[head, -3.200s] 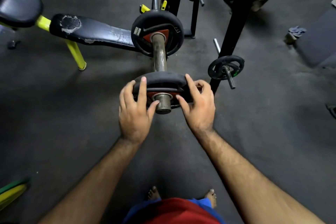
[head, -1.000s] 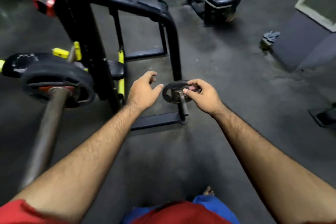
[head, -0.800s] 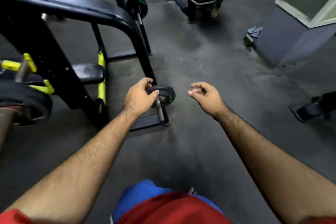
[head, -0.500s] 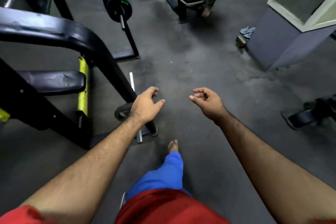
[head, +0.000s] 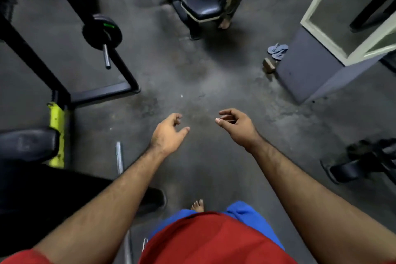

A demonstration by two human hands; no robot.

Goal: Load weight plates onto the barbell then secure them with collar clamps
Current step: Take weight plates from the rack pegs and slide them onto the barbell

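My left hand (head: 168, 133) and my right hand (head: 236, 125) hang side by side over bare floor, fingers loosely curled and apart, holding nothing. A small black weight plate (head: 102, 32) with a green mark sits on a steel storage peg (head: 106, 55) of the black rack at upper left, far from both hands. A short bare steel peg (head: 119, 157) shows just left of my left forearm. The barbell and its loaded plates are out of view. No collar clamp is visible.
The black rack frame (head: 100, 91) and a yellow-legged padded bench (head: 27, 143) fill the left side. A person stands by a black bench (head: 196, 0) ahead. A grey pedestal with a mirror (head: 308, 70), slippers (head: 277, 50) and dark equipment (head: 364, 158) are on the right.
I have turned right and walked away from the barbell. My hands left the small plate on the near peg; both now hang with nothing in them, and the rack has slid left.
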